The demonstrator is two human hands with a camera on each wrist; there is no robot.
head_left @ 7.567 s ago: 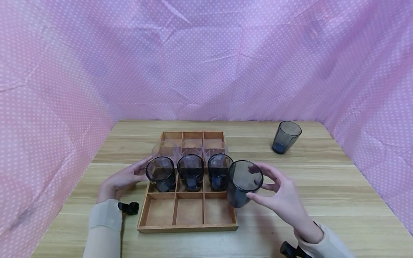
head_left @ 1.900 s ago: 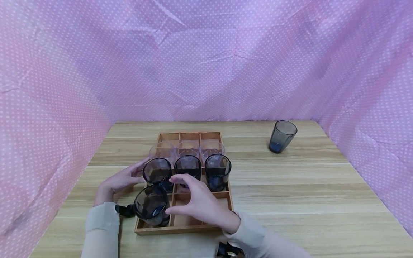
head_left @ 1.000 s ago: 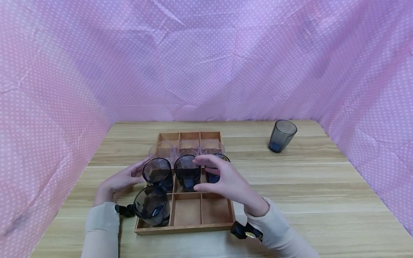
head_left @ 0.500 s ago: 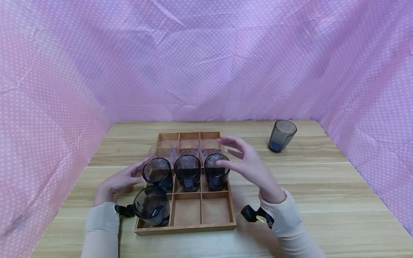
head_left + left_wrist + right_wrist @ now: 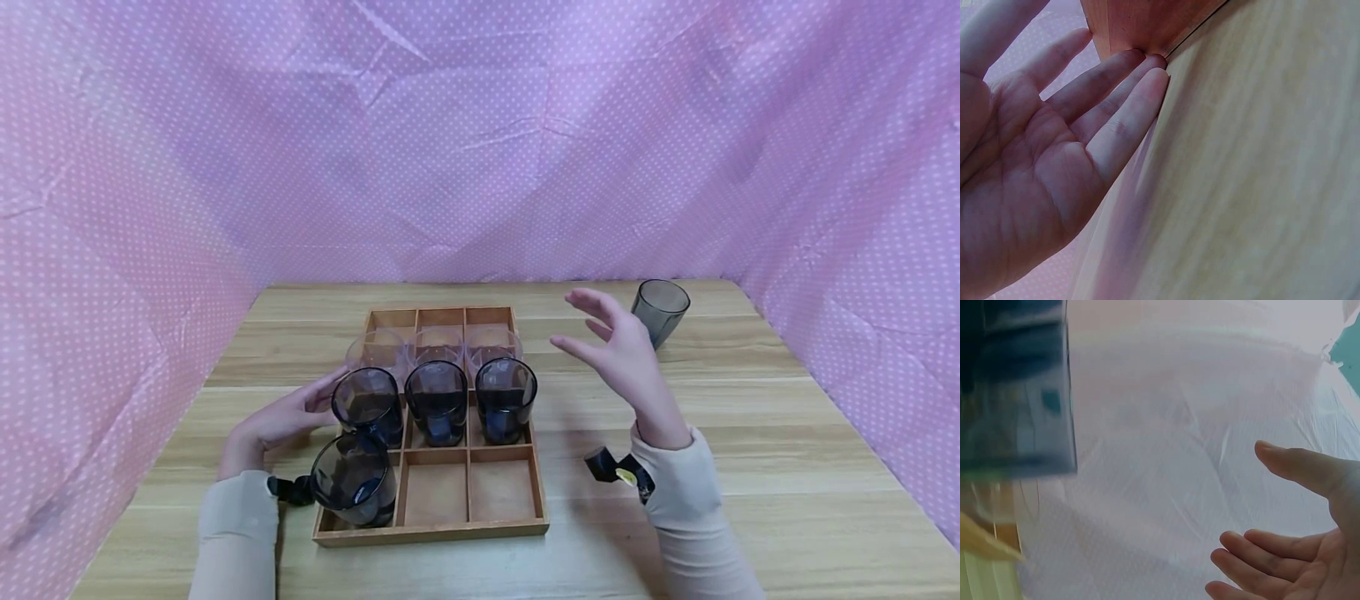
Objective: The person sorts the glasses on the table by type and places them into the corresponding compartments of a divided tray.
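Note:
A wooden tray (image 5: 431, 536) with compartments holds several glasses. Three dark tumblers stand side by side across it: a left one (image 5: 367, 408), a middle one (image 5: 437, 404) and a right one (image 5: 505, 400). Another dark tumbler (image 5: 352, 479) occupies the front left compartment. My left hand (image 5: 283, 423) rests at the tray's left side; in the left wrist view its fairly straight fingertips touch the wooden wall (image 5: 1141, 25). Raised over the table right of the tray, my right hand (image 5: 618, 350) has its fingers spread and holds nothing. Behind it stands a lone dark tumbler (image 5: 662, 307), partly hidden.
Clear glasses (image 5: 438, 340) form a row behind the dark ones. Two front compartments (image 5: 433, 493) show bare wood. A pink dotted cloth (image 5: 480, 150) hangs round the back and sides of the wooden table (image 5: 750, 433).
Earlier my right hand held a dark tumbler, which now stands in the front left compartment. Empty, that hand has since moved right and back, near the lone tumbler. My left hand stays put.

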